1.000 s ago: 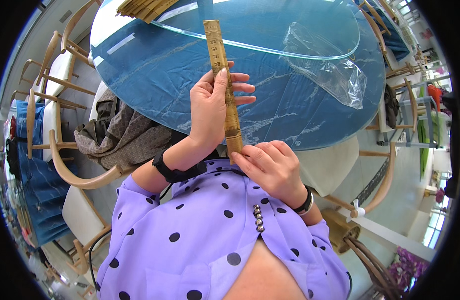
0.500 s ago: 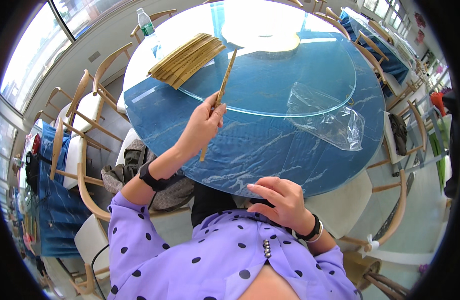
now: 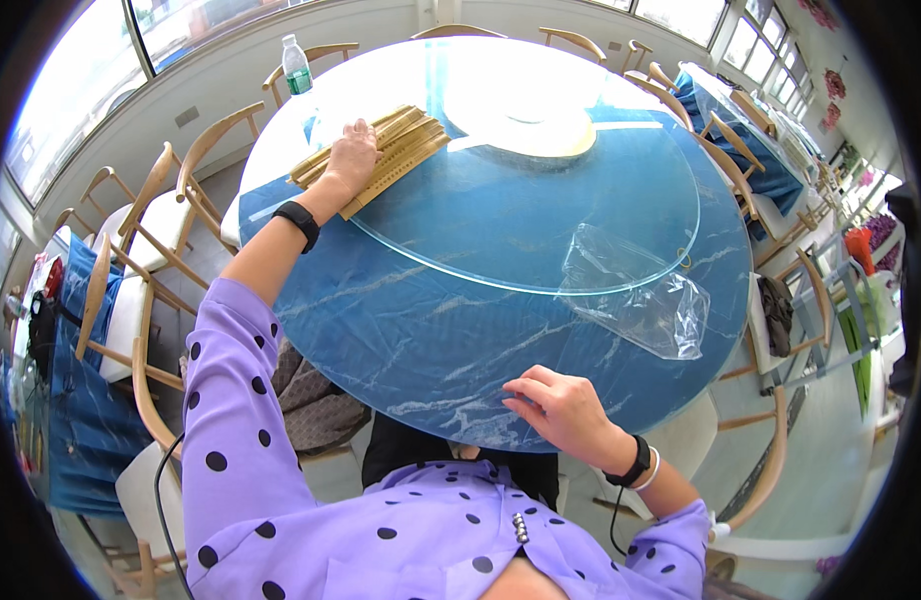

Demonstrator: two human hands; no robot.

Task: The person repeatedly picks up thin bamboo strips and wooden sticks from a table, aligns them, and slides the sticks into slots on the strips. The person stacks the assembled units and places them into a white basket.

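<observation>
A pile of long, flat, tan paper-like strips with small dark marks (image 3: 406,150) lies fanned out at the far left of the round table. They look like sleeved chopsticks, though I cannot be sure. My left hand (image 3: 351,160) reaches over the pile's left part, fingers bent down onto the strips. Its fingertips and whatever strip lies under them are partly hidden. Over the table's near edge hovers my right hand (image 3: 566,412), its fingers loosely bent and apart, with nothing in them. A crumpled clear plastic bag (image 3: 636,295) rests beyond it to the right.
The table (image 3: 431,350) has a blue marbled cover and a round glass turntable (image 3: 541,225). A plastic bottle (image 3: 297,66) stands at the far left edge. Wooden chairs (image 3: 221,150) ring the table. A patterned grey-brown bag or cloth (image 3: 321,410) lies on a near-left seat.
My left hand has moved away from me and left, from holding a single strip upright above the near turntable edge onto the pile. My right hand has stayed near the table's front edge.
</observation>
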